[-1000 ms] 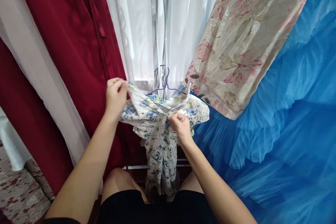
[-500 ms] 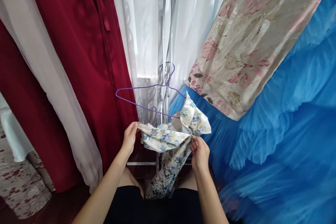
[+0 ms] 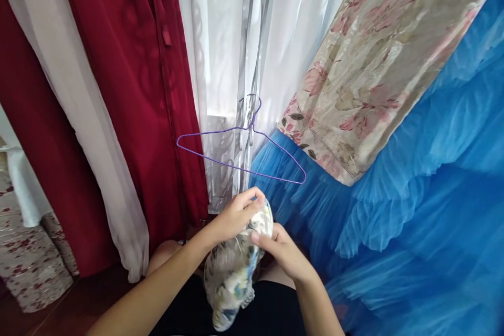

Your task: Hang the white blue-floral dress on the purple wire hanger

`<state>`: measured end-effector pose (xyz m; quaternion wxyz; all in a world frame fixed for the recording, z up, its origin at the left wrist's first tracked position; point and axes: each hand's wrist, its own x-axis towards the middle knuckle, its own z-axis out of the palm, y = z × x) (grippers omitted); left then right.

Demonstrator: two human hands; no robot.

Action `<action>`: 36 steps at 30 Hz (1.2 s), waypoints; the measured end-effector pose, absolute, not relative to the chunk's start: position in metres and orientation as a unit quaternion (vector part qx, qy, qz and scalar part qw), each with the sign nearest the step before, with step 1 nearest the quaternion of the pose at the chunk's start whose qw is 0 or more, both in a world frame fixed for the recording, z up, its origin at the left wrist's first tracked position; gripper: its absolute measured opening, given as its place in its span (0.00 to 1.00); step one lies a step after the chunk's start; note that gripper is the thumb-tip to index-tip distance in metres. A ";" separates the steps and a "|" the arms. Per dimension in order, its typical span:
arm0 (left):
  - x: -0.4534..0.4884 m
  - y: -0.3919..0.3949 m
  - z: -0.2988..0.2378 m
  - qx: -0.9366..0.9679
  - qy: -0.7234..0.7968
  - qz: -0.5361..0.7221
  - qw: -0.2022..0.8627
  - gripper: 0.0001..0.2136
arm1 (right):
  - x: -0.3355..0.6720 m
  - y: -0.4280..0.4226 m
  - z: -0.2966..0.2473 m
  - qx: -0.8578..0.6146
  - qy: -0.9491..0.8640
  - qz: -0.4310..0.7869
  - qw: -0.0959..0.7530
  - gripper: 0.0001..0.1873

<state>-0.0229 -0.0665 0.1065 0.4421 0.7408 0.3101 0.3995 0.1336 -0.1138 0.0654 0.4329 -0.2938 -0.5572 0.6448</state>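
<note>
A white garment with a blue and yellow floral print point(image 3: 232, 283) hangs bunched over my lap, partly smeared by motion. My left hand point(image 3: 240, 213) pinches its upper edge, thumb and fingers closed on the cloth. On the other side, my right hand point(image 3: 279, 247) grips the same garment, with its thumb on the front and its fingers behind. Just beyond both hands, a bare purple wire hanger point(image 3: 236, 166) hangs by its hook from a thin metal stand point(image 3: 246, 142). Neither hand touches the hanger.
Dark red drapes point(image 3: 137, 115) and a pale sheer cloth point(image 3: 110, 168) hang at the left. White curtains point(image 3: 220, 37) fall behind the stand. To the right hang a beige cloth with pink flowers point(image 3: 366, 89) and blue ruffled tulle point(image 3: 425, 231).
The floral garment has come off the hanger's right arm and is drawn down toward my lap. My left hand has moved right, close to my right hand; the garment is now bunched.
</note>
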 end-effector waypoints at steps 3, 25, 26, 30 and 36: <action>-0.037 -0.084 0.077 0.713 0.284 0.359 0.531 0.20 | 0.147 -0.111 0.078 -0.306 -0.487 0.656 0.488 0.18; -0.134 -0.058 0.140 0.759 0.410 0.430 0.266 0.18 | 0.219 0.065 0.169 -0.396 -0.519 0.558 0.513 0.14; -0.145 -0.052 0.142 0.770 0.420 0.416 0.242 0.17 | 0.220 0.062 0.170 -0.391 -0.519 0.565 0.509 0.15; -0.196 -0.016 0.139 0.827 0.458 0.300 0.127 0.13 | 0.226 0.054 0.177 -0.388 -0.532 0.571 0.490 0.17; -0.242 0.048 0.167 0.810 0.536 0.229 0.062 0.09 | 0.219 0.056 0.179 -0.369 -0.558 0.563 0.485 0.19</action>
